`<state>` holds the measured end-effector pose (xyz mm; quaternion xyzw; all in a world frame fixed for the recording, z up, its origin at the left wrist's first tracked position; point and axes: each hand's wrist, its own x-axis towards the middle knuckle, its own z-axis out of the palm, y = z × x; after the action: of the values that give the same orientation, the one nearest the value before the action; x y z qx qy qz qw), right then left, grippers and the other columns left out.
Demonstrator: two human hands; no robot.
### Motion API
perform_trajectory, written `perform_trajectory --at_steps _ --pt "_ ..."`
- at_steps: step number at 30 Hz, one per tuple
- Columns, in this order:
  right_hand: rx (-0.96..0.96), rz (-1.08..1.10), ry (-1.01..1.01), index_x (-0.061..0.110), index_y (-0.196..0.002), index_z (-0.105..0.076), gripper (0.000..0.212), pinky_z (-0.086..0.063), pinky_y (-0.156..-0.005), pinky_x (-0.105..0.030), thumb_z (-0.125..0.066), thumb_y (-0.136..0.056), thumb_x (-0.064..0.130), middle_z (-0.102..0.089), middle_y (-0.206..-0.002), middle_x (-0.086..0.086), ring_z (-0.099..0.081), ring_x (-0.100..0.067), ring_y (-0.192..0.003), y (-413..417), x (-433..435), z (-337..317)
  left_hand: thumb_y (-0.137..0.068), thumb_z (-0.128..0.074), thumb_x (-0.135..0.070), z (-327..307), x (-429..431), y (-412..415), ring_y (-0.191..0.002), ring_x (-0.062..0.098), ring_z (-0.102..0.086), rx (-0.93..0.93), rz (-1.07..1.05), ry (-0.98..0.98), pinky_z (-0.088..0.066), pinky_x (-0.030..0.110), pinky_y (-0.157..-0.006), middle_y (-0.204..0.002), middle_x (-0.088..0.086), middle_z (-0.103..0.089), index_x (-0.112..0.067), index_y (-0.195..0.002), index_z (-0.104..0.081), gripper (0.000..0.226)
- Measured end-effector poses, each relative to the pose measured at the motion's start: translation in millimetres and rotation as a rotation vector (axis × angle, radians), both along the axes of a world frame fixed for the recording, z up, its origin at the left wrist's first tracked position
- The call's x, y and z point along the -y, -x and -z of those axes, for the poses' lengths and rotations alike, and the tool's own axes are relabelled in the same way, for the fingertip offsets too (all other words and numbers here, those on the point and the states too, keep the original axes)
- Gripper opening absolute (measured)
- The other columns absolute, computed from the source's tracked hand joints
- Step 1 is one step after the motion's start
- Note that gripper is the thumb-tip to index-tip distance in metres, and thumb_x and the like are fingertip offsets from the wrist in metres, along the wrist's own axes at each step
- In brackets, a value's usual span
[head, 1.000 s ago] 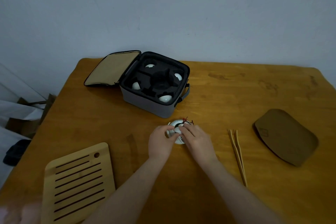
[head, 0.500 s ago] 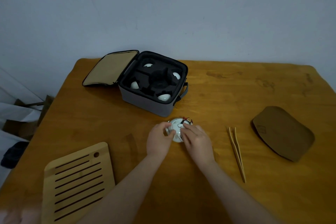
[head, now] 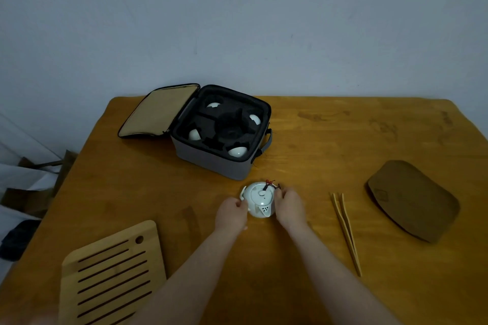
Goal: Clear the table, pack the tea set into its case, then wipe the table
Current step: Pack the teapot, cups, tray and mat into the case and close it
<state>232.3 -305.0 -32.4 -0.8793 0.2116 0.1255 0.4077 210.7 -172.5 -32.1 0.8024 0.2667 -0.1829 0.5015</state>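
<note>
Both hands met on a small white teapot point(head: 260, 199) at the middle of the wooden table point(head: 330, 145), as I watched through the head camera. The left hand point(head: 231, 212) curled its fingers against the pot's left flank, by a pale lug. The right hand point(head: 289, 204) cupped the opposite flank, fingers bent round the glazed, rounded body. The pot sat between the two hands with its lid on and a spout pierced by strainer holes turned toward the person. A red and black cord point(head: 269, 183) trailed from the lid knob just beyond the right hand's fingertips.

Just beyond the hands, slightly to the left, stood the square tea set case point(head: 211, 163), grey fabric outside with black moulded foam within. Its tan-lined lid point(head: 158, 111) lay folded flat to the left. Four white cups point(head: 237, 152) sat in the foam's corner pockets around a round central well.

Right of the right hand lay slim bamboo tongs point(head: 346, 229), pointing toward the person. Well beyond them lay a flat brown mat point(head: 412, 200) with rounded corners. Near the left forearm sat a pale slatted bamboo tray point(head: 111, 272), with a round hole in one corner.
</note>
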Motion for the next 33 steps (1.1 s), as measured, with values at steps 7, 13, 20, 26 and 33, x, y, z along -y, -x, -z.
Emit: perform_trajectory --at_steps 7,13,20,26,33 --pt "0.118 0.016 -0.140 0.014 -0.088 -0.053 0.023 -0.045 -0.064 -0.036 -0.042 -0.103 0.027 -0.062 -0.084 -0.007 -0.058 -0.023 -0.076 -7.4 10.5 -33.9 -0.098 -0.050 -0.023 -40.2 0.4 7.2 -0.077 0.014 -0.066 0.215 -0.024 0.102 -0.058 0.025 -0.062 -0.083 0.002 -0.064 -0.011 -0.088 -0.059 0.018" --pt "0.290 -0.064 -0.162 0.008 -0.092 -0.055 0.024 -0.048 -0.071 -0.041 -0.043 -0.103 0.027 -0.058 -0.086 -0.005 -0.055 -0.022 -0.079 -63.0 -1.0 -87.6 -0.094 -0.060 -0.024 -91.5 -16.5 -31.1 -0.065 0.007 -0.067 0.390 -0.088 0.177 -0.055 0.019 -0.056 -0.081 0.002 -0.069 -0.010 -0.088 -0.067 0.017" --pt "0.301 -0.281 0.201 0.009 -0.102 -0.054 0.027 -0.040 -0.068 -0.034 -0.040 -0.104 0.033 -0.058 -0.091 -0.002 -0.055 -0.023 -0.084 -157.9 -44.2 -98.0 -0.094 -0.061 -0.025 -91.1 -48.3 -103.4 -0.071 0.016 -0.070 0.301 -0.136 0.229 -0.058 0.025 -0.061 -0.082 0.006 -0.072 -0.010 -0.083 -0.067 0.019" --pt "0.309 -0.449 0.336 0.008 -0.111 -0.053 0.028 -0.035 -0.068 -0.033 -0.038 -0.104 0.031 -0.058 -0.095 -0.004 -0.050 -0.022 -0.084 -208.1 -68.1 -72.5 -0.096 -0.059 -0.022 -69.3 -59.6 -138.9 -0.071 0.014 -0.067 0.179 -0.232 0.350 -0.051 0.017 -0.047 -0.089 0.008 -0.068 -0.004 -0.101 -0.062 0.020" --pt "0.319 -0.497 0.369 0.006 -0.108 -0.056 0.027 -0.038 -0.078 -0.037 -0.042 -0.103 0.029 -0.065 -0.103 -0.014 -0.057 -0.031 -0.099 -223.6 -67.3 -45.8 -0.098 -0.048 -0.017 -61.0 -63.3 -149.8 -0.061 0.012 -0.066 -0.006 -0.193 0.432 -0.046 0.018 -0.040 -0.088 0.006 -0.067 -0.003 -0.104 -0.060 0.019"
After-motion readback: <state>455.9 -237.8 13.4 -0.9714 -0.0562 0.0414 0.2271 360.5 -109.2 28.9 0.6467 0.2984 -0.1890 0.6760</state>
